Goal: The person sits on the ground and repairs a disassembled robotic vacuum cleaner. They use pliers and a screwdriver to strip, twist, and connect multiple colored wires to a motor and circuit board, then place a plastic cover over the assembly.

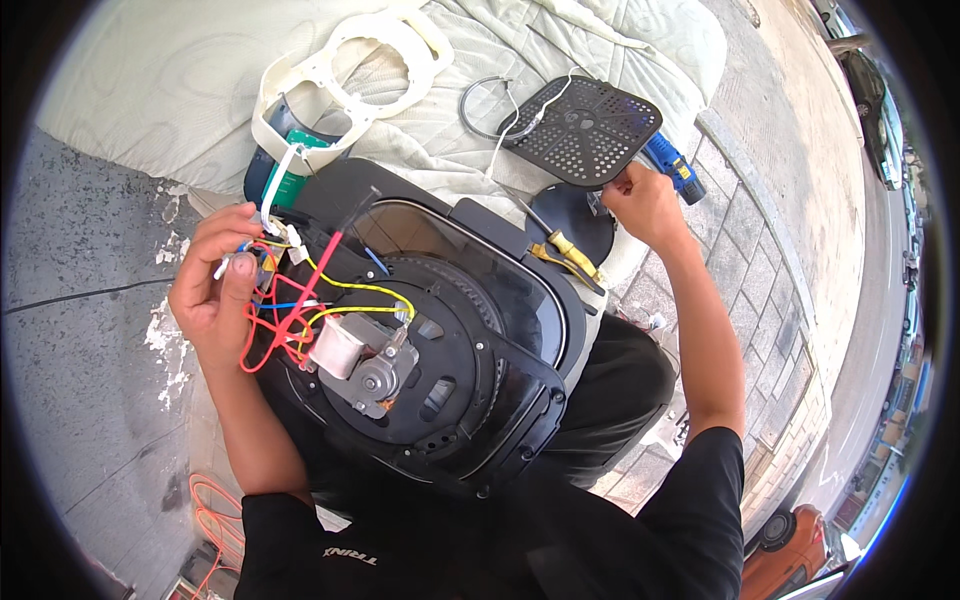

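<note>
A black appliance housing point(480, 255) rests on my lap, with a motor point(372, 375) and coloured wires exposed on it. My left hand point(218, 275) is at the left side, its fingers closed around wires and small connectors point(262, 250). Red wires point(285, 330) hang below it, and a yellow wire point(370, 287) runs to the motor. My right hand point(640, 205) is at the near corner of a black perforated plate point(585, 128), above a dark round dish point(575, 225). Its fingertips are pressed together, and what they hold is hidden. Yellow-handled pliers point(568, 258) lie beside the dish.
A cream plastic frame point(375, 75) with a green circuit board point(290, 170) lies on the pale quilted cover point(170, 90). Beside the plate is a blue power tool point(675, 170). An orange cable point(215, 520) lies at lower left. Paving point(745, 270) and a road stretch to the right.
</note>
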`<state>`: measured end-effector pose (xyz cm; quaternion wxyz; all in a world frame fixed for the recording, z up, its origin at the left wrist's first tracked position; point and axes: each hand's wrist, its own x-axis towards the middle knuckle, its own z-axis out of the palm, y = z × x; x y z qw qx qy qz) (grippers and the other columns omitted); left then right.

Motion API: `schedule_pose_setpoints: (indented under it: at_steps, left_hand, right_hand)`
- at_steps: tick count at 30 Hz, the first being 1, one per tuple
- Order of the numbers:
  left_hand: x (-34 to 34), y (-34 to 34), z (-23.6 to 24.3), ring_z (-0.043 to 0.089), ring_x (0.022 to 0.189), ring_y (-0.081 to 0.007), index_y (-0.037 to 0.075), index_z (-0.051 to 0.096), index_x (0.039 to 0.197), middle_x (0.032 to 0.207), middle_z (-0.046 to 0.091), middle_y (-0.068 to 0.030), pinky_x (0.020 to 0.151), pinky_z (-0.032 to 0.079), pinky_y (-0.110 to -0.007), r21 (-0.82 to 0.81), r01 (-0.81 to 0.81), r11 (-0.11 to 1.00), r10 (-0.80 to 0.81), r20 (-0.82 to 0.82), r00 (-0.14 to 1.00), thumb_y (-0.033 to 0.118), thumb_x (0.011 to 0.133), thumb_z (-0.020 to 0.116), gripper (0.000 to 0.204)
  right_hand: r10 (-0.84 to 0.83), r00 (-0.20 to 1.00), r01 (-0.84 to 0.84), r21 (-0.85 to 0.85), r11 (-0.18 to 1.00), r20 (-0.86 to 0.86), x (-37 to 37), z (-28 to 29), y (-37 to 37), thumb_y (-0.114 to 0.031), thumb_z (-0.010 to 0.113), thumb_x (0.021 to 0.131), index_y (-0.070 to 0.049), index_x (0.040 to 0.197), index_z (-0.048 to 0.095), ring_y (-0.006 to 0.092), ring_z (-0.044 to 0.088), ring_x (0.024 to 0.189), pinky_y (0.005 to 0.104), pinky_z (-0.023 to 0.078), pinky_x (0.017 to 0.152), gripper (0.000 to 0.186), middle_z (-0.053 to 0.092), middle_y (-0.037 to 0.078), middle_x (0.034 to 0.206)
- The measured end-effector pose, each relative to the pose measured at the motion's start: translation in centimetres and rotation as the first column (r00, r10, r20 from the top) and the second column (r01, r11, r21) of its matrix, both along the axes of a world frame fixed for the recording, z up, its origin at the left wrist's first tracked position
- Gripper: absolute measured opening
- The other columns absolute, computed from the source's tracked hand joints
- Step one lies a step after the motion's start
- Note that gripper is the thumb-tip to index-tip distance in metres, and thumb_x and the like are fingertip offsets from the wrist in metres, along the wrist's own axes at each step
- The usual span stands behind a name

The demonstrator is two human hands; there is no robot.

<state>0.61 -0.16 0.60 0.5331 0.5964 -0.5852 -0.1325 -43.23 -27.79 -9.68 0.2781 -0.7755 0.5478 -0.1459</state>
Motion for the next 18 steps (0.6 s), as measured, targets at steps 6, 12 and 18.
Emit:
schedule_pose_setpoints:
  at_steps: [6, 12, 18]
  left_hand:
    - [0.7, 0.5, -0.8, 0.066, 0.131, -0.0290, -0.005, 0.073, 0.116, 0.125, 0.075, -0.0149, 0.116, 0.048, -0.044, -0.027, 0.049, 0.998, -0.050, -0.047, 0.998, 0.003, 0.106, 0.068, 0.013]
    - [0.8, 0.2, -0.8, 0.066, 0.129, -0.0261, -0.005, 0.073, 0.117, 0.128, 0.074, -0.0153, 0.115, 0.047, -0.040, -0.020, 0.054, 0.998, -0.055, -0.063, 0.996, 0.002, 0.106, 0.068, 0.014]
    - [0.8, 0.1, -1.0, 0.067, 0.126, -0.0264, -0.005, 0.074, 0.116, 0.126, 0.075, -0.0165, 0.114, 0.048, -0.040, -0.053, 0.065, 0.996, -0.068, -0.060, 0.996, 0.002, 0.104, 0.070, 0.015]
  right_hand:
    - [-0.216, 0.869, 0.073, 0.316, 0.946, 0.444, -2.1, 4.9, 4.4, -0.009, 0.076, 0.100, 0.004, 0.106, 0.072, 0.0141, 0.074, 0.078, 0.0297, 0.060, 0.074, 0.016, 0.077, 0.008, 0.090]
    - [0.022, 0.576, -0.226, 0.133, 0.965, 0.817, -1.6, 9.5, 9.2, 0.009, 0.068, 0.103, 0.007, 0.122, 0.072, 0.0262, 0.077, 0.092, 0.0407, 0.065, 0.088, 0.019, 0.075, 0.014, 0.108]
    - [0.146, 0.352, -0.400, 0.008, 0.916, 0.925, 1.2, 12.9, 11.3, 0.011, 0.069, 0.099, 0.005, 0.117, 0.072, 0.0253, 0.077, 0.096, 0.0401, 0.066, 0.088, 0.019, 0.071, 0.014, 0.112]
